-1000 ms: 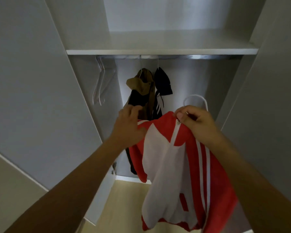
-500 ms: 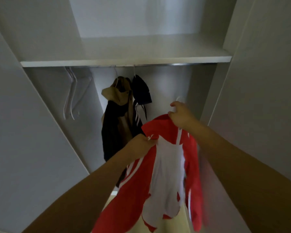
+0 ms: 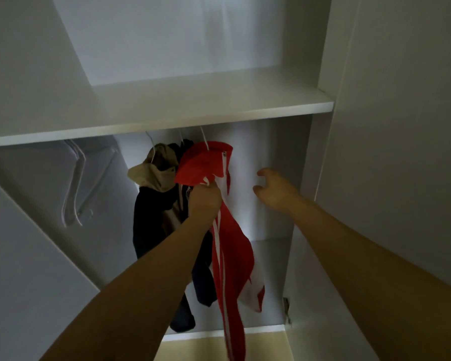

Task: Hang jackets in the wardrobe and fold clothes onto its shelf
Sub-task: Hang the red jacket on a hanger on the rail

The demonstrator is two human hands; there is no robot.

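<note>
A: From the left, we record empty white hangers (image 3: 73, 188) under the shelf (image 3: 167, 118), well apart from the clothes. No brand, label or writing can be read anywhere.

B: Next we note a tan-hooded dark jacket (image 3: 154, 204) hanging, touching the red jacket (image 3: 229, 246) on its right.

A: The red jacket is red with white panels and white stripes down the sleeve. It hangs from a thin white hanger hook (image 3: 204, 138) running up behind the shelf edge. Its long axis is vertical, hood up, hem down.

B: Our left hand (image 3: 205, 201) is closed on the red fabric just below the hood. Our right hand (image 3: 274, 190) is apart from the jacket, fingers spread and curled, holding nothing.
</note>
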